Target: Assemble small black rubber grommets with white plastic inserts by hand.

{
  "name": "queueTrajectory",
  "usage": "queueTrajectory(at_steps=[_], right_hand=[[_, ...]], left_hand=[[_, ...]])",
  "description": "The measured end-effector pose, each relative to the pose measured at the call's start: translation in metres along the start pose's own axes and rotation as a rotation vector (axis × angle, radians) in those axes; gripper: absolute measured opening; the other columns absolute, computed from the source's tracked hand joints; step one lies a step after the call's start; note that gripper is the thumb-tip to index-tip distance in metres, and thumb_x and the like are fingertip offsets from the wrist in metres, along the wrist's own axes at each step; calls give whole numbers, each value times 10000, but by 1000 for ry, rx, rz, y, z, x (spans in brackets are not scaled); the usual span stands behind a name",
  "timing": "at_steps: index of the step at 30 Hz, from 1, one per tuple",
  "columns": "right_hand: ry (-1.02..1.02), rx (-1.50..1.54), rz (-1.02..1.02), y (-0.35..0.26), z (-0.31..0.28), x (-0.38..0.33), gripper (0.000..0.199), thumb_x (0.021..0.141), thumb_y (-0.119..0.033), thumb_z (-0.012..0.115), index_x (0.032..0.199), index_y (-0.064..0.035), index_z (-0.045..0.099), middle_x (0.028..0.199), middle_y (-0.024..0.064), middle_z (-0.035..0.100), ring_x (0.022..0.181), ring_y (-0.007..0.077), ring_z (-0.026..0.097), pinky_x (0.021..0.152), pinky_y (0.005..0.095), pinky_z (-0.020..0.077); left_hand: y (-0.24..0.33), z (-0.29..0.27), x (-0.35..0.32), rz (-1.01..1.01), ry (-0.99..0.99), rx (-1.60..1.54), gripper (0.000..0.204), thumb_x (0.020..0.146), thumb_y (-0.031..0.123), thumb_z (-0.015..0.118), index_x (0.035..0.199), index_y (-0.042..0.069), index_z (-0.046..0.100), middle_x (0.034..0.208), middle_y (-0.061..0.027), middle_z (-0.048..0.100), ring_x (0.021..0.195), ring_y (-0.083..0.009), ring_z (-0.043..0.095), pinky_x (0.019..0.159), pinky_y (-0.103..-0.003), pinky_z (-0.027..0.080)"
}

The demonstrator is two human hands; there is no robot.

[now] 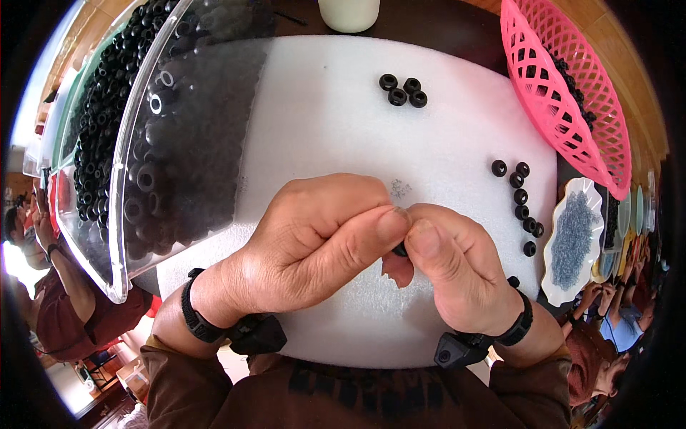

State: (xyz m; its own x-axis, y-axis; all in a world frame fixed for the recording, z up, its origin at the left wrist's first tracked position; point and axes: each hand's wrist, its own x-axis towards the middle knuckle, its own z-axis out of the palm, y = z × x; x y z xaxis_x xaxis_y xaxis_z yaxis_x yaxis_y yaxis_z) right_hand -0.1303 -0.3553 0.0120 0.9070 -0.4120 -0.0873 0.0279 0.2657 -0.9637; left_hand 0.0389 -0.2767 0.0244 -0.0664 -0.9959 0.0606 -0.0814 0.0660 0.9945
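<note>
Both hands meet above a white foam mat (307, 107), thumbs pressed close together. My left hand (321, 250) is closed in a pinch, and my right hand (457, 264) is closed the same way beside it. Between the fingertips the edge of a small black part (399, 249) shows; most of it is hidden, so its shape is unclear. Just beyond the hands lies a little scatter of tiny silvery pieces (401, 188). Farther off, a cluster of black ring-shaped parts (397, 96) rests on the mat. More black rings (521, 196) form a loose line at the right.
A clear plastic bin (123, 179) full of black rings overhangs the mat's left side. On the right stand a pink lattice basket (532, 93) with black parts and a white scalloped dish (555, 264) of tiny greyish pieces. A pale container (349, 16) is at the back. Other people sit on both sides.
</note>
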Motion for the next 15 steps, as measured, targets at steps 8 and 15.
queueTrajectory(at_steps=[8,15], right_hand=[[-8,81,-36,4,-2,1,435,979,-368,367,844,11,535,735,26,501,678,77,444,634,208,394],[35,190,53,1,0,1,449,973,-386,372,891,16,553,781,29,515,724,87,459,674,214,405]], left_hand=[[5,10,1,-296,98,-420,350,912,358,487,772,42,545,670,-16,473,563,-81,429,500,-237,340],[2,9,-3,-110,208,-94,382,917,386,455,751,46,511,667,-12,433,531,-57,358,476,-219,282]])
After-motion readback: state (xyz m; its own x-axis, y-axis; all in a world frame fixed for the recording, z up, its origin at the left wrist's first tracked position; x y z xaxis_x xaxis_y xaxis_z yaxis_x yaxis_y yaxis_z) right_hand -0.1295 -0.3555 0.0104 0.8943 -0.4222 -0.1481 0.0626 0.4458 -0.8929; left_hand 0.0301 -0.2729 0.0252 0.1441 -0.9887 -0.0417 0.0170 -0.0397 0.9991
